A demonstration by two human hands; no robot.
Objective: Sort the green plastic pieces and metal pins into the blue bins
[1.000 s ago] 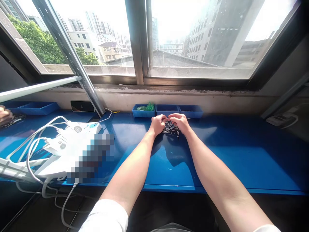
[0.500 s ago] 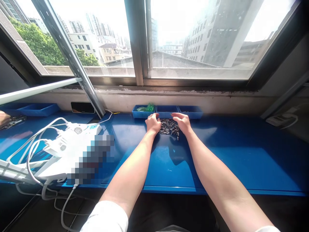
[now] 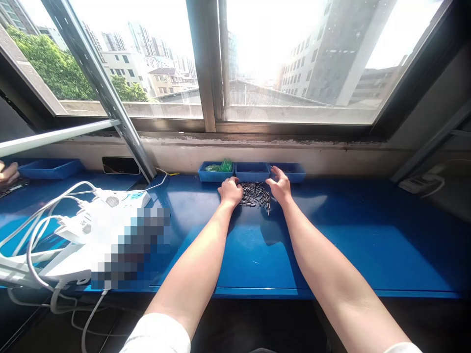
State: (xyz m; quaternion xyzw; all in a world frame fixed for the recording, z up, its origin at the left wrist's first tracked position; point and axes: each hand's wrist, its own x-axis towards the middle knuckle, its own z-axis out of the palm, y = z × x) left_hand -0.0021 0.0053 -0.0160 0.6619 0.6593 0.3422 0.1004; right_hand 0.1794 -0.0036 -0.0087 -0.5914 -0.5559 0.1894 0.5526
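Observation:
A loose pile of small, thin metal pin-like pieces (image 3: 254,194) lies on the blue table between my hands. My left hand (image 3: 230,191) rests at the pile's left edge with its fingers curled in; whatever they may hold is hidden. My right hand (image 3: 280,186) is just right of the pile, thumb and fingers apart, fingertips by the front rim of the right blue tray (image 3: 299,175). Nothing shows between them. Beside that tray stands the middle blue tray (image 3: 252,175), and left of it a blue tray (image 3: 204,177) holding a green plastic bag (image 3: 225,165).
White power strips with plugs and cables (image 3: 106,211) cover the table's left side. A metal shelf post (image 3: 128,132) rises behind them, near a dark phone-like slab (image 3: 120,165). Another person's hand (image 3: 8,172) is at the far left, near another blue tray (image 3: 51,169).
My right hand has parted its fingers, which were close together by the middle tray, and reached towards the right tray. My left fingers have dropped from the tray rim to the pile. The view shifted slightly.

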